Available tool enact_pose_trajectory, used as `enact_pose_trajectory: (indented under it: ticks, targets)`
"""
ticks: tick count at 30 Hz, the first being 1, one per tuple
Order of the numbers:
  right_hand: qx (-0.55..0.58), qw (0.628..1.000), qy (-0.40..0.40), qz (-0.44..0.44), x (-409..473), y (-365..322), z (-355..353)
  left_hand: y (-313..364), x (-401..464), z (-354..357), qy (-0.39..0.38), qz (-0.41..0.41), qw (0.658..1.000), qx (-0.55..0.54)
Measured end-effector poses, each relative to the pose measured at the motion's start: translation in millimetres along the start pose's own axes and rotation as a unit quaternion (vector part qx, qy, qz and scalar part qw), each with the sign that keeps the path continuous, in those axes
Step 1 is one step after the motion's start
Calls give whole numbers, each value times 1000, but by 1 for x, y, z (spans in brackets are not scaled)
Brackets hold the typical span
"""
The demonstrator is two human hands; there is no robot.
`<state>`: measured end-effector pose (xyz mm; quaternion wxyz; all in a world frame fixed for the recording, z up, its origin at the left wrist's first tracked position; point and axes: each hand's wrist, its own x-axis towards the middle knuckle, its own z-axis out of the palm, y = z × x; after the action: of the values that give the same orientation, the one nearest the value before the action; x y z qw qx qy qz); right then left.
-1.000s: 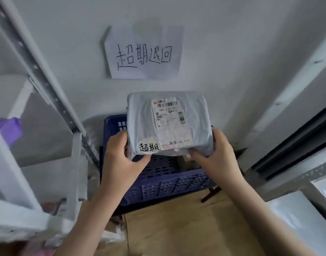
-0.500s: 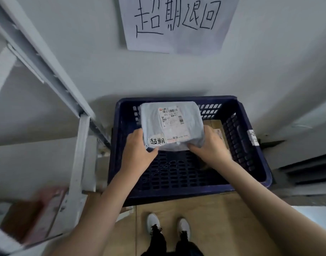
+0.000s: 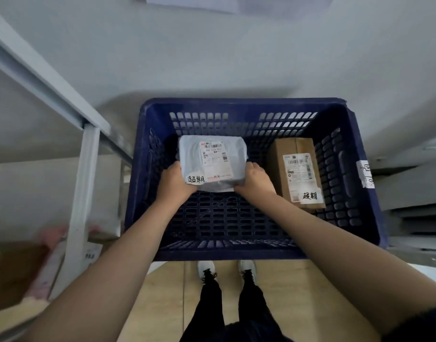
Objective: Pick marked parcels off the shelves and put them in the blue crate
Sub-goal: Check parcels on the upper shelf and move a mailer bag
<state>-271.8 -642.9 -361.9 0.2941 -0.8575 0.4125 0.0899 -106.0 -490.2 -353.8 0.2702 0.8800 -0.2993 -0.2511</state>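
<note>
From the head camera we see our left hand and right hand gripping a grey parcel by its near corners, fingers curled round it, inside the blue crate. At its three o'clock, apart, lies a cardboard box, marked too.

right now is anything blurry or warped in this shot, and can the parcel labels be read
Head view: the blue plastic crate bows outward, wide-angle distortion; the white metal shelf and its goods at lower left are smeared; the grey plastic mailer and brown cardboard box look sharp, handwritten marks legible, fine print not.
</note>
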Motion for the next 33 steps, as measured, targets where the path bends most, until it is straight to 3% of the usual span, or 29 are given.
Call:
enact_pose_trajectory:
  ticks: [10,17,24,28,33]
  targets:
    - [-130,991,-20,-13,27,4,28,-32,30,28,-94,-43,978,179]
    - [-124,991,-40,28,24,0,26,-26,32,27,-134,-57,960,239]
    - [-126,992,-8,17,-8,-12,-11,4,16,-2,-110,-10,948,299]
    - [-138,989,43,-32,-47,-22,-46,22,-16,-33,-51,38,955,289]
    - [-73,987,120,-75,-114,-19,-81,49,-81,-76,17,66,966,249]
